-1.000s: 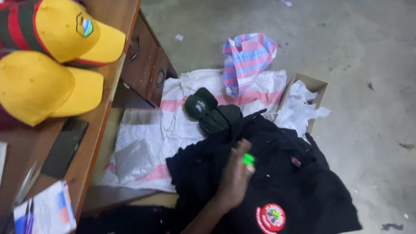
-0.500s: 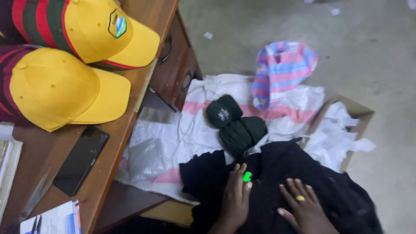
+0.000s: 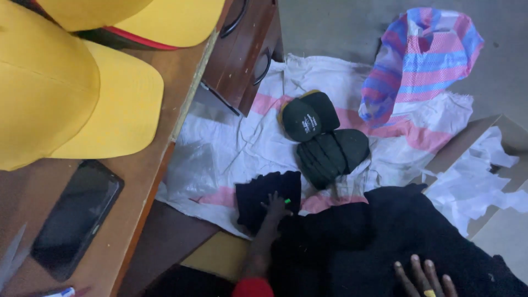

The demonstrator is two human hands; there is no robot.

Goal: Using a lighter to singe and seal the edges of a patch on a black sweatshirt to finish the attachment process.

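Note:
My left hand (image 3: 273, 207) reaches out from a red sleeve and lies with fingers spread on a small folded black cloth (image 3: 258, 193), which rests on a white and pink woven sack (image 3: 242, 137). A tiny bright green spot shows by its fingers; I cannot tell what it is. My right hand (image 3: 423, 276), wearing a yellow ring, rests flat on a big black garment (image 3: 385, 236) at the bottom edge. Two dark green caps (image 3: 322, 137) lie on the sack just beyond the folded cloth.
A wooden desk (image 3: 181, 82) with drawers stands at the left, bearing yellow caps (image 3: 71, 93) and a black phone (image 3: 77, 217). A striped pink and blue bag (image 3: 423, 60) lies at the back right. White paper (image 3: 473, 181) spills from a cardboard box on the grey floor.
My left hand has stretched forward and left off the big garment onto the small folded black cloth. My right hand has drawn back toward the bottom edge. The view has come closer.

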